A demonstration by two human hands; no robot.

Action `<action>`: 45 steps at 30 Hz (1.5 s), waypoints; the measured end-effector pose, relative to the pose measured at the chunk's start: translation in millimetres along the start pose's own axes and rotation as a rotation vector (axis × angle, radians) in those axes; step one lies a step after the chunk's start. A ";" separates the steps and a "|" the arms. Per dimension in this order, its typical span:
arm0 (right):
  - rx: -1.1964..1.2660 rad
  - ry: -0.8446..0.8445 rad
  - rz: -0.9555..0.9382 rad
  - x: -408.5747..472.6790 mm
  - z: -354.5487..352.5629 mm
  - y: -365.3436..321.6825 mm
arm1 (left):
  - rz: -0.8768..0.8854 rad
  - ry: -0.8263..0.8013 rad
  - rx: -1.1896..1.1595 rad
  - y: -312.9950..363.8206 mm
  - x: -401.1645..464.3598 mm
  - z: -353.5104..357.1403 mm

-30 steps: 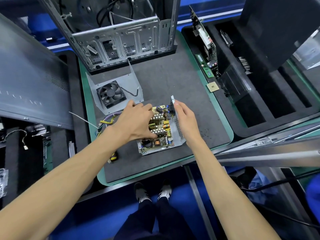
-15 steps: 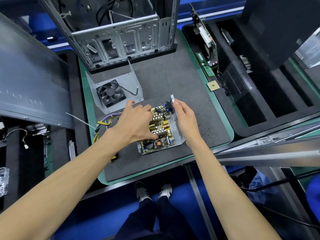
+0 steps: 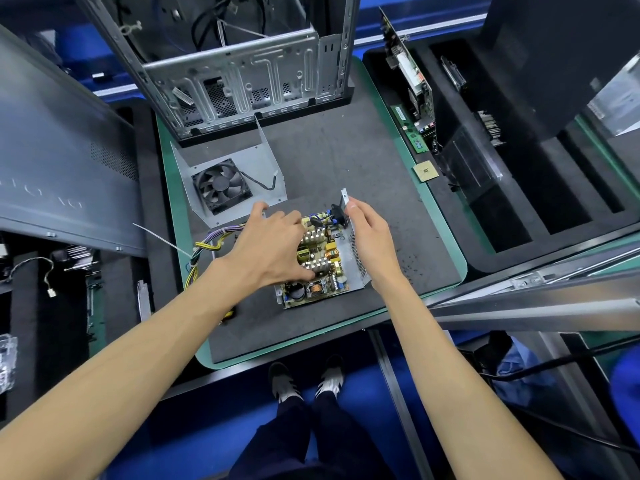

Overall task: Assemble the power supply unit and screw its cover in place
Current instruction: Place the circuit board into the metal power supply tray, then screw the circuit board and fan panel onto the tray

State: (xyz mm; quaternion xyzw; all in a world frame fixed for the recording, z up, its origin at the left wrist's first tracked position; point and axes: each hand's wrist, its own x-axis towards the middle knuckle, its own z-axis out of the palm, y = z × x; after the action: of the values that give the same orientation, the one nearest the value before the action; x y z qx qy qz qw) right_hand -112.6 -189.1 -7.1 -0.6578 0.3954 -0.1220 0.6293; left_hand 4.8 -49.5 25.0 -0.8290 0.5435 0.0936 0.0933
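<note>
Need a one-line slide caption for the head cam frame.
Left hand presses on the open power supply board while the right hand grips its metal side wall; fan cover lies apart.

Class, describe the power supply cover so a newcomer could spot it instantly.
Start at the grey mat. In front of the computer case lies the bent metal cover. It alone carries a black fan.
</note>
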 end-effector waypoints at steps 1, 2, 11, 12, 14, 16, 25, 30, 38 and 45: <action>-0.002 0.001 0.000 -0.2 0.1 0.0 | 0.001 -0.002 0.006 0.0 0.0 0.4; -0.004 0.003 -0.001 -0.3 0.1 0.2 | 0.000 -0.005 0.011 0.4 0.0 0.9; -0.042 -0.005 -0.004 -0.5 -1.1 -1.1 | 0.014 -0.032 -0.007 0.3 -2.5 0.4; -0.043 -0.005 -0.006 -0.6 -1.0 -1.1 | 0.015 -0.034 -0.008 -0.2 -2.8 0.0; -0.047 -0.002 -0.009 -0.3 -1.0 -0.9 | 0.020 -0.036 -0.002 -0.9 -2.7 -0.7; -0.049 0.007 -0.005 -0.3 -0.9 -0.7 | 0.022 -0.037 0.004 -0.3 -2.1 -1.0; -0.167 0.038 -0.054 -1.8 -6.1 -16.1 | 0.053 0.080 -0.348 -15.3 -17.7 -15.7; -0.266 0.169 -0.398 -13.4 13.7 -53.3 | -0.323 0.413 -0.692 -49.3 -61.9 -27.3; -0.245 -0.163 -0.594 -46.5 99.9 -85.4 | -0.682 -0.122 -0.445 -66.1 -108.2 23.8; -0.261 -0.266 -0.503 -57.1 126.7 -67.9 | -0.747 -0.074 -0.397 -46.4 -108.3 53.1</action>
State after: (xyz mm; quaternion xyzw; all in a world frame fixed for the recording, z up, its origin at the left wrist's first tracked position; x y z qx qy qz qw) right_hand -41.9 -65.0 52.4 -0.8205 0.1467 -0.1347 0.5358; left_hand 2.2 77.9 4.0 -0.9669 0.1734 0.1859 -0.0211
